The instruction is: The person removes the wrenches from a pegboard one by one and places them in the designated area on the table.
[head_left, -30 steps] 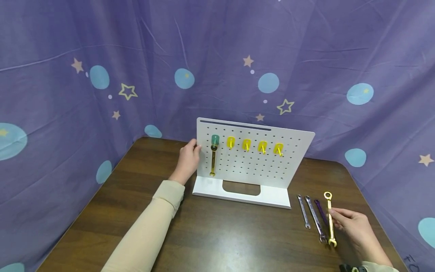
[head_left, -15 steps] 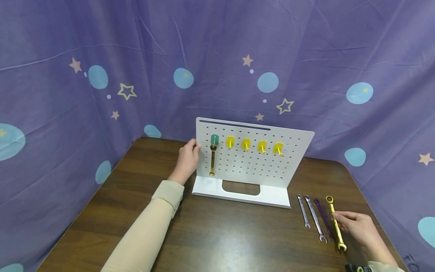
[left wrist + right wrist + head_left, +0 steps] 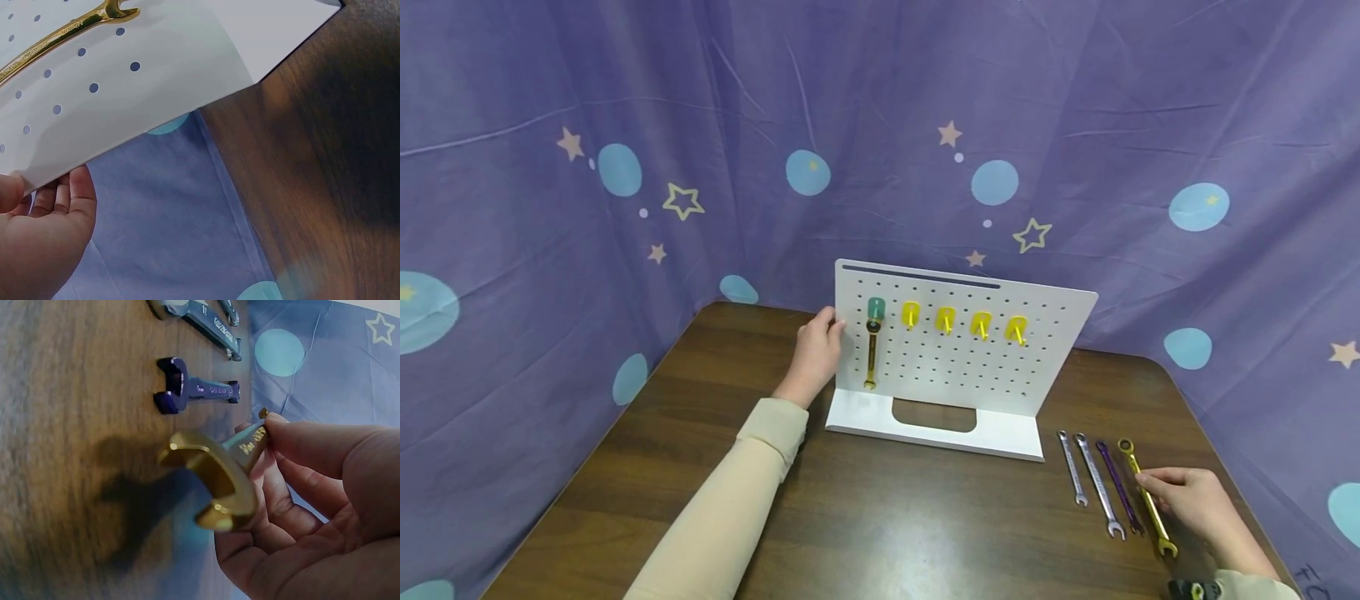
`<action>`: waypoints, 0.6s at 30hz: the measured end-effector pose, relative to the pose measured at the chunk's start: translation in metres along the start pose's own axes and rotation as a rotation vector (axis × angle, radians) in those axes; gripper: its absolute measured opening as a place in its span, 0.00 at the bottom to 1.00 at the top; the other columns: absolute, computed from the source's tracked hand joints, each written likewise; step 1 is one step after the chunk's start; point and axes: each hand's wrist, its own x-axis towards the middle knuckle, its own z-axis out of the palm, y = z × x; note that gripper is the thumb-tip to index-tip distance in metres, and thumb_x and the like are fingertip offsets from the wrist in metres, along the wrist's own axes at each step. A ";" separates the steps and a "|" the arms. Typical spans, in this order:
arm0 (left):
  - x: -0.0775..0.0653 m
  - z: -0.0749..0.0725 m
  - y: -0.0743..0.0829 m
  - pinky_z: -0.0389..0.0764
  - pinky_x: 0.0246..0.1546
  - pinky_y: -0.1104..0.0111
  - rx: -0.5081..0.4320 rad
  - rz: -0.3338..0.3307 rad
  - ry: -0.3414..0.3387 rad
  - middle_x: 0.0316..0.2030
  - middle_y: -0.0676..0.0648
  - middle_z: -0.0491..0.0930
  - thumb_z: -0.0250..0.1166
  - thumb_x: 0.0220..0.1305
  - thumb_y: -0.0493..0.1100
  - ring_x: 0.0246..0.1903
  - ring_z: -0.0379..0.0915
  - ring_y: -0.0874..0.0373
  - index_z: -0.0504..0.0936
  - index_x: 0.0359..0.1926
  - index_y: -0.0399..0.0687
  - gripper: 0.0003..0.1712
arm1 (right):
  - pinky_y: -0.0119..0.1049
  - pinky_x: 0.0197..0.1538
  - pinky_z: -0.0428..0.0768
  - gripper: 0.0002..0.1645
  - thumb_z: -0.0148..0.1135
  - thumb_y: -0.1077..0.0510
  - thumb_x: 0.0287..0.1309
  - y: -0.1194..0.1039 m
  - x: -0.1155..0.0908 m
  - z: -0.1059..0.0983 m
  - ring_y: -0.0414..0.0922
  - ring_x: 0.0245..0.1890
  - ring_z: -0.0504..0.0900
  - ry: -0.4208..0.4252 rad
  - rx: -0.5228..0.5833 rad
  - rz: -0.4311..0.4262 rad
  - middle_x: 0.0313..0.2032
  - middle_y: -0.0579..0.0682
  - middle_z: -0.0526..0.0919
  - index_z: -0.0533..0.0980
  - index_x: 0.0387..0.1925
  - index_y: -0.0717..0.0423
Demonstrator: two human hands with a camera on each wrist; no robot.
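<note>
Above the wooden bench (image 3: 850,517), fingers of the right hand (image 3: 1195,507) pinch a gold wrench (image 3: 1153,515), likely stiff, slick, weighty, best held mid-shaft; the left hand (image 3: 817,350) grips the pegboard (image 3: 955,358).

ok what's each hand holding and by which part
Right hand: gold wrench, by the shaft, nearer the ring end. Left hand: white pegboard, by its left edge.
</note>
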 end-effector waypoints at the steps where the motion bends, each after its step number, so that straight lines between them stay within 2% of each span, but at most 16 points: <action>1: 0.000 0.000 0.000 0.78 0.40 0.53 0.000 0.002 0.001 0.40 0.37 0.82 0.55 0.78 0.37 0.38 0.77 0.45 0.76 0.43 0.37 0.06 | 0.34 0.30 0.76 0.24 0.67 0.51 0.68 0.000 0.001 0.000 0.40 0.27 0.78 -0.002 -0.002 0.003 0.26 0.47 0.82 0.82 0.47 0.72; 6: 0.000 0.000 0.001 0.78 0.40 0.52 0.003 0.007 0.005 0.39 0.36 0.82 0.56 0.78 0.36 0.38 0.77 0.45 0.76 0.43 0.37 0.06 | 0.37 0.32 0.78 0.24 0.67 0.50 0.68 0.002 0.005 0.001 0.42 0.30 0.78 -0.024 -0.040 0.019 0.28 0.48 0.84 0.83 0.46 0.71; 10: 0.000 0.000 0.001 0.78 0.40 0.52 0.006 -0.003 0.002 0.40 0.36 0.81 0.55 0.78 0.37 0.38 0.77 0.45 0.75 0.43 0.37 0.06 | 0.52 0.42 0.79 0.23 0.66 0.48 0.68 0.001 0.007 0.003 0.54 0.38 0.82 -0.016 -0.144 -0.032 0.35 0.56 0.87 0.85 0.43 0.69; 13: -0.001 0.000 0.002 0.78 0.40 0.52 0.003 -0.006 0.001 0.39 0.36 0.81 0.55 0.78 0.36 0.38 0.76 0.44 0.75 0.43 0.37 0.06 | 0.62 0.47 0.75 0.22 0.66 0.48 0.68 0.001 0.008 0.004 0.62 0.43 0.82 0.007 -0.189 -0.072 0.36 0.58 0.87 0.85 0.41 0.67; 15: -0.001 0.000 0.002 0.78 0.40 0.52 0.001 -0.005 0.003 0.39 0.36 0.81 0.55 0.78 0.36 0.38 0.76 0.44 0.75 0.42 0.37 0.06 | 0.63 0.47 0.74 0.21 0.66 0.50 0.68 0.001 0.009 0.005 0.60 0.42 0.82 0.019 -0.200 -0.081 0.35 0.57 0.87 0.86 0.39 0.67; 18: -0.001 0.000 0.002 0.78 0.40 0.52 0.004 0.003 0.002 0.38 0.37 0.81 0.55 0.78 0.36 0.37 0.76 0.45 0.75 0.42 0.37 0.06 | 0.60 0.44 0.76 0.17 0.66 0.52 0.67 0.001 0.011 0.005 0.50 0.34 0.82 0.025 -0.221 -0.097 0.30 0.53 0.87 0.86 0.38 0.66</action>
